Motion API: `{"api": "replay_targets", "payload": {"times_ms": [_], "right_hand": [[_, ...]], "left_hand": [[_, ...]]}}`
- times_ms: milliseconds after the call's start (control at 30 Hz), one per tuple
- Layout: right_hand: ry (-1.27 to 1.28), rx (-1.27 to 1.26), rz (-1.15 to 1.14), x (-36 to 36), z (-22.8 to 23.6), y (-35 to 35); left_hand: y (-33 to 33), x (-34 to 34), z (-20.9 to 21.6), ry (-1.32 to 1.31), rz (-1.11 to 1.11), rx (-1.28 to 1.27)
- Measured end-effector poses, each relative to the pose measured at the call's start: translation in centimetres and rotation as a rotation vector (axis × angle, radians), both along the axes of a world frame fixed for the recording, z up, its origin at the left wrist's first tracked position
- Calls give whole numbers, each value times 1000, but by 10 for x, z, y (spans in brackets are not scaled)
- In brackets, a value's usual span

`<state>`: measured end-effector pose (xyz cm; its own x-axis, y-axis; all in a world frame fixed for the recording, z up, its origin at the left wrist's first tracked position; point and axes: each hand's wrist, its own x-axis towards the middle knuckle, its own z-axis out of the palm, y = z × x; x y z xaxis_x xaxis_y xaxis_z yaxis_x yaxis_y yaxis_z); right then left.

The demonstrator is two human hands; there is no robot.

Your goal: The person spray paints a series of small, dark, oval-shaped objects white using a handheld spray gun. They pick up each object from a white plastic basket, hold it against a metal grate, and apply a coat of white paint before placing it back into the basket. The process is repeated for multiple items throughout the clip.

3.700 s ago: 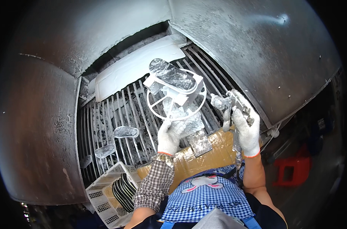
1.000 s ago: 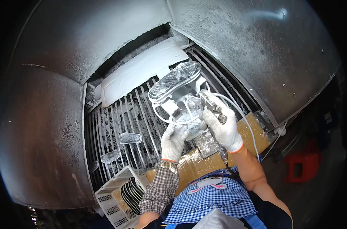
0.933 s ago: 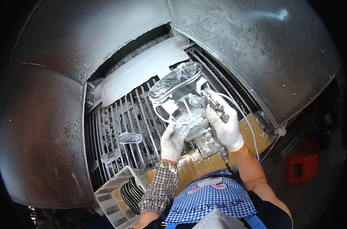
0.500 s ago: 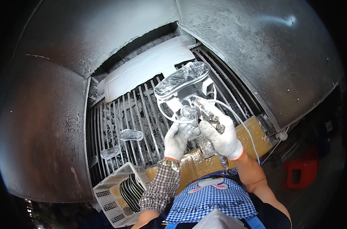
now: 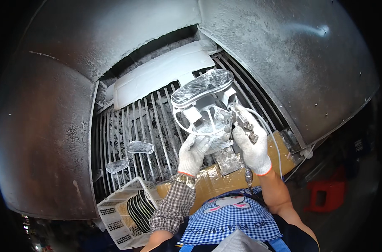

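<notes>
A long oval part (image 5: pixel 201 88) with a white rim and crinkled clear film over its face rests on a white openwork stand (image 5: pixel 194 114). My left hand (image 5: pixel 194 154), in a white knit glove, pinches the stand's near lower edge. In my gloved right hand (image 5: pixel 254 150) is a metal spray gun (image 5: pixel 246 122), with my fingers wrapped round it. The gun sits just right of the stand, and a pale hose (image 5: pixel 271 133) curves away from it. The stand and the glove partly hide the gun's front end.
Metal bars (image 5: pixel 157 126) form a grate inside a booth with dusty metal walls (image 5: pixel 258 42). Two film-covered ovals (image 5: pixel 140 147) lie on it, with a white sheet (image 5: pixel 157 75) behind. A white plastic basket (image 5: pixel 115 216) holds dark rings (image 5: pixel 140 210). Taped cardboard (image 5: pixel 203 180) lines the front edge.
My right hand has drawn the spray gun slightly right, away from the left hand. More of the stand's lower part shows between them. The view has shifted a little.
</notes>
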<state>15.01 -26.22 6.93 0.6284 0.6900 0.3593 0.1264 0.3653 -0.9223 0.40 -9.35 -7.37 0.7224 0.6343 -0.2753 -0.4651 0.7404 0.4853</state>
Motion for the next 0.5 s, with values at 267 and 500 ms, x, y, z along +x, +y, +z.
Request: {"api": "replay_targets", "payload": {"times_ms": [267, 500], "right_hand": [[16, -31, -91, 13, -1, -3], [131, 35, -153, 22, 3, -1]], "left_hand": [[4, -2, -1, -32, 26, -5], [9, -5, 2, -26, 20, 44]]}}
